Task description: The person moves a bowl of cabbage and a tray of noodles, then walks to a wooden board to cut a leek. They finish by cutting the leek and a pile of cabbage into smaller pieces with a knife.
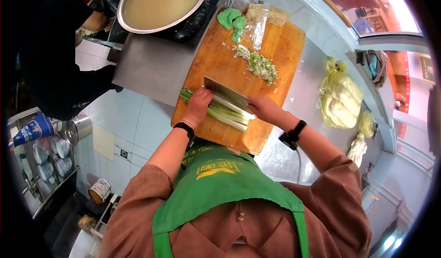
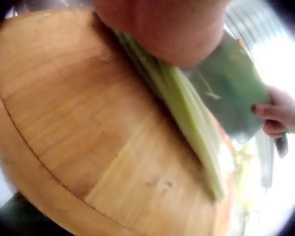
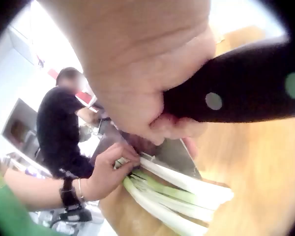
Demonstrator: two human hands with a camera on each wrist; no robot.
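Several split scallion stalks (image 1: 229,115) lie slanting across the near part of the wooden cutting board (image 1: 193,76), green ends to the left, white ends to the right. My left hand (image 1: 198,104) rests on them with bent fingers, thumb and fingertips pinching the stalks in the right wrist view (image 3: 108,172). My right hand (image 1: 268,111) grips a cleaver by its black handle (image 3: 236,86); its wide blade (image 1: 225,92) stands along the far side of the stalks, close to my left fingertips. Chopped scallion (image 1: 262,68) is heaped farther up the board.
A green cloth or bag (image 1: 232,20) and clear plastic packaging (image 1: 259,26) lie at the board's far end. A large pot of cloudy liquid (image 1: 161,4) is at the back left. Another person (image 1: 53,51) stands at left. Yellowish bags (image 1: 340,97) lie on the right.
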